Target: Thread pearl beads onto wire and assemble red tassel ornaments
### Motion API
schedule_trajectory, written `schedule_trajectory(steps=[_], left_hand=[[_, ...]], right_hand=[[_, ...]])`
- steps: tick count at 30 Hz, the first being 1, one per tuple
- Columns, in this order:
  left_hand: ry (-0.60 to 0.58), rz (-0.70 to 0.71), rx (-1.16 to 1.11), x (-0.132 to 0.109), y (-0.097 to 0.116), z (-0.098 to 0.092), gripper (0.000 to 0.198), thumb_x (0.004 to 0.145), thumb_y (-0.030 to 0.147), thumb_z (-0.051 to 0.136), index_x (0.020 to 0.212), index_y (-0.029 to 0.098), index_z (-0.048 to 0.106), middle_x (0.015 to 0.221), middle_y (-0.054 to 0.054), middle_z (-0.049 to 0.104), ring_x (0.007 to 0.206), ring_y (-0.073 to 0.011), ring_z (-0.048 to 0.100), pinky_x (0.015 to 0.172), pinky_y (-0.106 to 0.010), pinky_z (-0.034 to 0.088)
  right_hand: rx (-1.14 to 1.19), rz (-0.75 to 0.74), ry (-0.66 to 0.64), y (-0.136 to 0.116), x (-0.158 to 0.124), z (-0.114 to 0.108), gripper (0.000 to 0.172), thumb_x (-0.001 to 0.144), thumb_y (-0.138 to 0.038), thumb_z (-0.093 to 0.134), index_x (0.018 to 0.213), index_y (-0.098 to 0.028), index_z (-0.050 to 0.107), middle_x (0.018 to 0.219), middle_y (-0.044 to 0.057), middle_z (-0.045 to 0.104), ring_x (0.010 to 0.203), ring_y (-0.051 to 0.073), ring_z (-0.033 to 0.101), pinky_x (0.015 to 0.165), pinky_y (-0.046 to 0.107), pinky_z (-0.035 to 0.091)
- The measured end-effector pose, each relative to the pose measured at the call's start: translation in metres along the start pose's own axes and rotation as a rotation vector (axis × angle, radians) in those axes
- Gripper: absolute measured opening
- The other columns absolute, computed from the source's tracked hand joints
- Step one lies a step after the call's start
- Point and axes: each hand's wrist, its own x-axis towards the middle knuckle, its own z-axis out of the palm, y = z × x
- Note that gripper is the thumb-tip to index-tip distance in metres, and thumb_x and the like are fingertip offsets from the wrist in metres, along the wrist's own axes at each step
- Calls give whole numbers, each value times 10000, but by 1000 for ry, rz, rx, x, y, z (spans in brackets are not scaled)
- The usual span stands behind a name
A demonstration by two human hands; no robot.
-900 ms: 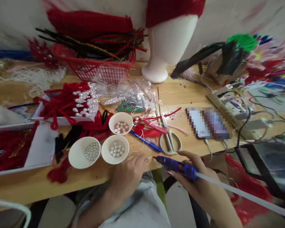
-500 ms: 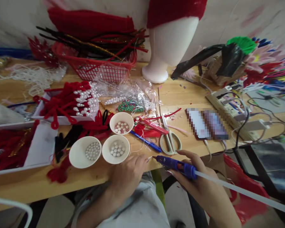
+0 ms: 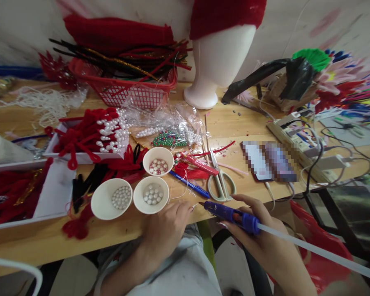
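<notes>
We have the blue glue gun at lower centre right of the frame, its nozzle pointing left and a long white glue stick trailing to the lower right. Our right hand has its fingers curled around the gun's body. Our left hand, at lower centre, has its fingers drawn together just beside the nozzle; we cannot tell what they pinch. Just above lie scissors and a blue pen; left of centre stand three bead cups. A red basket sits upper left.
</notes>
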Motion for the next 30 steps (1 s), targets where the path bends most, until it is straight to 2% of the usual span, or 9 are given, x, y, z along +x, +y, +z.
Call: schedule_trajectory(steps=[3,6,8,11,15,20,24,30], left_hand=[[-9,5,2,0,0,0,307,1052,204,406,871,182,653,698,-14,736,592,-210,719,504,-325,483],[0,2,-10,0,-1,0,299,1053,203,405,883,184,651,711,-15,742,604,-205,721,511,-317,480],[6,0,-9,0,-1,0,299,1054,205,405,883,188,649,712,-14,744,603,-200,720,507,-310,474],[-3,0,8,0,0,-1,303,1054,210,405,876,191,649,695,-9,736,587,-199,714,489,-311,460],[6,5,-1,-1,0,-1,324,1059,213,388,872,186,651,704,-13,738,597,-202,720,492,-318,472],[11,-3,8,0,0,-1,330,1060,221,389,869,186,656,682,-9,729,586,-204,715,489,-319,469],[7,-4,6,2,1,-2,335,1064,213,376,881,186,656,701,-11,739,588,-195,714,491,-309,467],[14,-3,0,1,0,-2,324,1056,209,398,865,182,658,692,-8,736,588,-200,716,494,-315,479]], right_hand=[[-9,2,-34,-1,0,1,364,976,-482,591,1259,-266,512,827,8,794,650,225,778,548,249,569],[-6,40,-5,-3,0,2,374,988,-537,550,1240,-261,536,801,10,787,614,230,767,534,261,560],[16,50,22,-3,0,2,386,989,-555,541,1242,-264,538,827,14,792,651,232,776,567,264,569],[17,29,-16,-2,0,2,403,979,-550,562,1254,-256,535,825,18,791,683,237,782,576,266,573],[-17,61,-12,-2,1,1,404,979,-560,545,1231,-244,562,745,9,767,593,238,756,534,278,555],[6,29,-22,-3,2,1,389,972,-523,574,1245,-246,562,798,20,782,629,231,766,552,264,562],[-47,61,7,-3,2,-1,410,977,-554,544,1244,-244,569,704,8,749,536,242,731,506,286,535],[30,21,-34,-5,3,-2,362,958,-476,602,1249,-266,553,817,3,791,667,236,776,610,286,589]])
